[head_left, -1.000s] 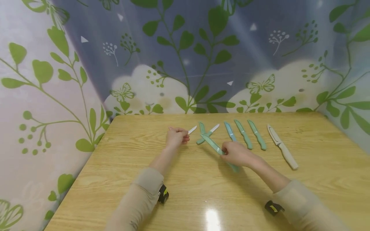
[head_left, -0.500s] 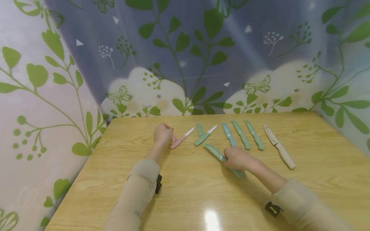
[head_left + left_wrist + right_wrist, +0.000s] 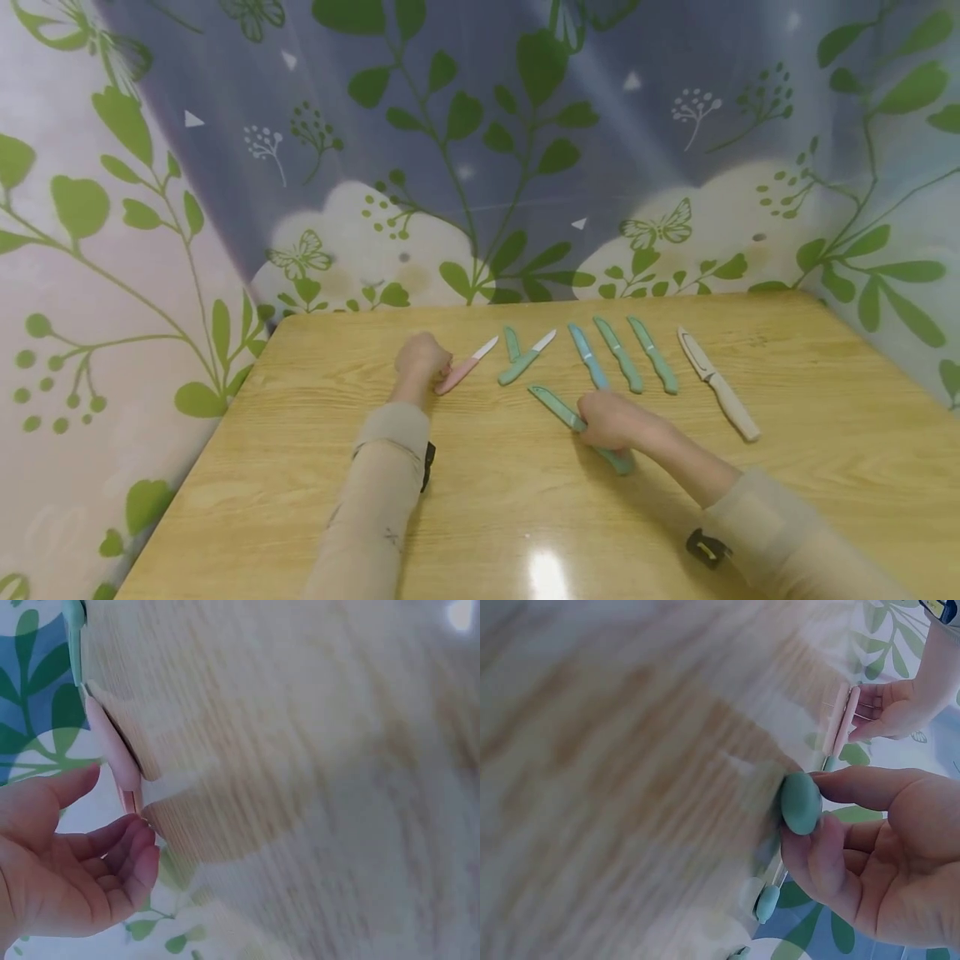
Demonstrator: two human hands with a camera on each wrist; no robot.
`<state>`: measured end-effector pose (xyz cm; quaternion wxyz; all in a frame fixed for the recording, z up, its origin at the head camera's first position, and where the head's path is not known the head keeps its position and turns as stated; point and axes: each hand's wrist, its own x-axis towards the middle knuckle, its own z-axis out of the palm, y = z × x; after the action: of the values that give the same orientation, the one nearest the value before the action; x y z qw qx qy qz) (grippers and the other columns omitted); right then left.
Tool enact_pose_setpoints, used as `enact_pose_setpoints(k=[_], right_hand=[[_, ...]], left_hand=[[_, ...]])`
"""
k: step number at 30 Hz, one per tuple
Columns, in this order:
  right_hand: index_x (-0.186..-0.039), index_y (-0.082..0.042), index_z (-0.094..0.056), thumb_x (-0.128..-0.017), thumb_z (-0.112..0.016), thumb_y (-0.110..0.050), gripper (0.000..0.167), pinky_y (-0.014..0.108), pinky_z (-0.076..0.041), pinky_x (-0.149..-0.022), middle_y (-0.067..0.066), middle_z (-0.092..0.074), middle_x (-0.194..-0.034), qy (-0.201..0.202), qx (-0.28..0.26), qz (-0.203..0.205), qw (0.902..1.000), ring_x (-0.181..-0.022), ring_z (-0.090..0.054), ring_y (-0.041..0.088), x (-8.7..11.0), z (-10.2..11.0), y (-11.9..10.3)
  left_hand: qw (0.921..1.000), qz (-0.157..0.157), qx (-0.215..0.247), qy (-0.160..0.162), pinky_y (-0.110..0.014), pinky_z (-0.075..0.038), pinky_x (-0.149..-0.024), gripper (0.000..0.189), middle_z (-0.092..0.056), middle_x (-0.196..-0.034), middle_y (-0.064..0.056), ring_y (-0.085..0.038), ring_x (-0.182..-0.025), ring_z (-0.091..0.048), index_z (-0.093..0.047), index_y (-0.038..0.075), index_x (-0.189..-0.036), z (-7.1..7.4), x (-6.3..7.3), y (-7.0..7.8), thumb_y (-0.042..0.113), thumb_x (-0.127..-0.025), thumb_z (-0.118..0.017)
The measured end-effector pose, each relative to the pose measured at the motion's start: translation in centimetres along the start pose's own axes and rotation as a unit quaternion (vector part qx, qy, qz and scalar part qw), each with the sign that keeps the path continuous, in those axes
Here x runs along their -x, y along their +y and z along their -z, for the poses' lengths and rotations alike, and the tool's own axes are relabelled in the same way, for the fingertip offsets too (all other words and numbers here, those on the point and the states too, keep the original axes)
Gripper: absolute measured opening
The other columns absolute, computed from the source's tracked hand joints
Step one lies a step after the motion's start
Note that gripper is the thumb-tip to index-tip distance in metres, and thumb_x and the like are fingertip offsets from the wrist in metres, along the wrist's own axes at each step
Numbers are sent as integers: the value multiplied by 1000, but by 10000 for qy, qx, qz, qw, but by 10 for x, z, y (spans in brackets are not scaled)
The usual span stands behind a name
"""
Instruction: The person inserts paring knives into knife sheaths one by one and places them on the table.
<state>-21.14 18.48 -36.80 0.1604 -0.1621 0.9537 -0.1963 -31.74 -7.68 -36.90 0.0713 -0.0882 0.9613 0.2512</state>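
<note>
My left hand is low at the left, beside a pink-handled paring knife with a bare white blade. Its fingertips reach the end of a pink sheath, while the thumb stands apart; in the head view the hand covers this sheath. With thumb and fingers my right hand pinches the handle of a larger green knife, its blade in a green sheath. Between the hands lies a green paring knife, blade bare, against a loose green sheath.
Right of these lie a blue sheathed knife, a green knife, another green knife and a long cream knife in its cover. The wooden table ends at a leaf-patterned curtain.
My left hand has gone from the pink knife leftward to the pink sheath. My right hand has drawn the larger green knife toward me, away from the crossed green pieces.
</note>
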Motion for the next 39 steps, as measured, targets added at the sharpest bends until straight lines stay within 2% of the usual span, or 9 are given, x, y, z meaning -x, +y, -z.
enact_pose_setpoints(k=[3,6,11,16,21,29,35,39], right_hand=[[-69,-5,-47,-85,-58,-1,20,18,-40,-37,6,-48,-63,-38,72,-3,10000,-41,-52,15,0,1,-1],[-69,-5,-47,-86,-58,-1,20,18,-39,-36,7,-48,-63,-57,164,-12,9998,-40,-53,16,-1,1,-2],[-70,-5,-48,-87,-57,-2,20,15,-35,-35,7,-50,-63,-135,282,37,9995,-38,-52,15,0,1,-3],[-72,-5,-49,-87,-58,-4,18,15,-35,-34,7,-50,-64,-169,400,26,9991,-39,-52,15,1,2,-5],[-71,-5,-49,-88,-59,-8,20,17,-36,-36,6,-49,-61,-107,462,61,9989,-38,-50,14,1,6,-5],[-70,-6,-51,-91,-57,-16,24,16,-33,-37,1,-47,-48,211,370,245,9988,-32,-40,7,-3,10,-2],[-70,-6,-52,-91,-59,-18,25,19,-39,-41,1,-48,-50,258,397,237,9986,-34,-44,8,-3,10,-1],[-71,-6,-51,-90,-58,-17,23,19,-38,-41,1,-49,-53,300,352,252,9986,-36,-45,9,-3,11,-1]], left_hand=[[9997,98,-210,-74,-22,-36,-49,23,-62,-80,-6,-14,-57,-45,-66,6,-74,0,1,2,23,-88,-61],[9989,7,-463,-110,-24,-40,-51,20,-62,-83,-7,-16,-61,-49,-65,5,-75,0,0,4,21,-88,-60],[9968,-151,-759,-177,-29,-49,-58,13,-62,-96,-11,-21,-74,-56,-65,2,-93,-3,-1,5,9,-84,-59],[9970,-152,-729,-196,-33,-51,-62,18,-63,-104,-13,-24,-82,-58,-64,1,-100,-2,-1,5,9,-85,-59],[9975,-193,-643,-210,-29,-49,-58,22,-62,-106,-14,-24,-81,-59,-63,-1,-106,1,1,7,13,-90,-57],[9948,-325,-954,-164,-27,-46,-56,27,-62,-98,-11,-21,-77,-56,-64,2,-100,0,5,11,22,-97,-46],[9895,-434,-1377,-92,-31,-50,-62,30,-62,-97,-10,-20,-78,-57,-64,4,-105,-3,1,12,27,-98,-45],[9904,-455,-1290,-176,-33,-49,-64,30,-61,-89,-9,-21,-76,-57,-64,5,-100,0,0,11,28,-98,-45]])
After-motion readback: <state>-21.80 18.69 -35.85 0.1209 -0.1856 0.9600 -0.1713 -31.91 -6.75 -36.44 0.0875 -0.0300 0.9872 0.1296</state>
